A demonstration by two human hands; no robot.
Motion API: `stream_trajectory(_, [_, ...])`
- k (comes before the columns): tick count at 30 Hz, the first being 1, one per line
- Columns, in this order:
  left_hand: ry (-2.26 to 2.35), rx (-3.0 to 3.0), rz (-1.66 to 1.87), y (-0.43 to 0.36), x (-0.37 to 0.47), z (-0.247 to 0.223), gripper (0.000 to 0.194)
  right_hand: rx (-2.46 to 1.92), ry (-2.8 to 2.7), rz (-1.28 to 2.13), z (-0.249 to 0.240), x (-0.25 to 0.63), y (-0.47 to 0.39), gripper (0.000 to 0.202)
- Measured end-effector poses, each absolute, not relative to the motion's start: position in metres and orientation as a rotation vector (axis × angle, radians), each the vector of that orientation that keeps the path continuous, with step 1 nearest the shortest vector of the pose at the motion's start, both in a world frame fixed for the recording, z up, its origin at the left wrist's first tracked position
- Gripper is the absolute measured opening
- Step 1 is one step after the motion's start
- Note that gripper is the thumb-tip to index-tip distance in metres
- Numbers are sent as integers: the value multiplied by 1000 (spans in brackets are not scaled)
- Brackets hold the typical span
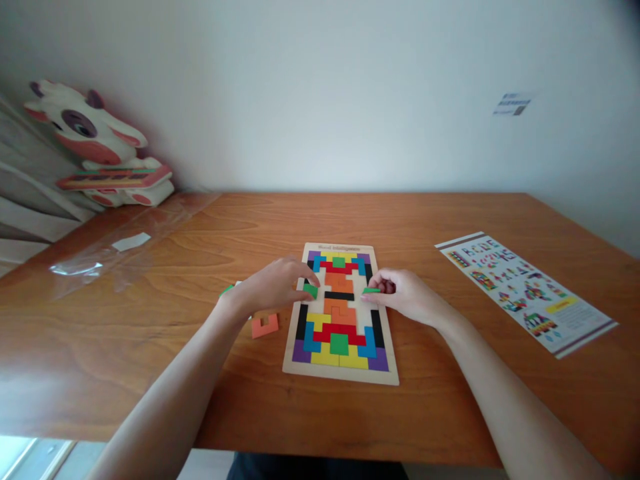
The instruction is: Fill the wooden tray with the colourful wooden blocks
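Observation:
A wooden puzzle board (341, 379) lies flat on the table, with coloured blocks filling much of it and bare patches at both sides of its middle. My left hand (283, 283) is over the board's left edge, thumb and fingers apart around a green block (311, 291) that lies on the board. At the right edge, my right hand (400, 293) pinches another green block (371, 291) between thumb and fingers. An orange notched block (265, 325) rests on the table left of the board. Beside my left wrist, a further green piece (227, 290) is partly hidden.
A printed pattern sheet (527, 293) lies on the wooden table (400, 220) at the right. Clear plastic wrapping (115, 257) lies at the left, before a cow-shaped toy keyboard (110, 150). A wall stands behind the table.

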State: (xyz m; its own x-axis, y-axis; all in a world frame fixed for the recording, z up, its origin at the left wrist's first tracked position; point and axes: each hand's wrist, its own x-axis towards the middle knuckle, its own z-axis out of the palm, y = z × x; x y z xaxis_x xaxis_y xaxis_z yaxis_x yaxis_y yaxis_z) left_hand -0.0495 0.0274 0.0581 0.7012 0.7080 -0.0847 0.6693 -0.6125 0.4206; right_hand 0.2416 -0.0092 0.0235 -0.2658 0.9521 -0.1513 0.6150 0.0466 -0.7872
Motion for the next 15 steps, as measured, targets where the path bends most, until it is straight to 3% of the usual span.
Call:
stream_trajectory(6, [1117, 2382, 91, 30, -43, 59, 28, -1563, -1904, 1024, 20, 243, -7, 28])
stream_trajectory(12, [1122, 2211, 307, 28, -49, 56, 21, -1528, -1861, 960, 20, 245, -6, 34])
stream_trajectory(15, [1276, 2067, 462, 29, -71, 60, 32, -1545, -1770, 942, 18, 245, -5, 40])
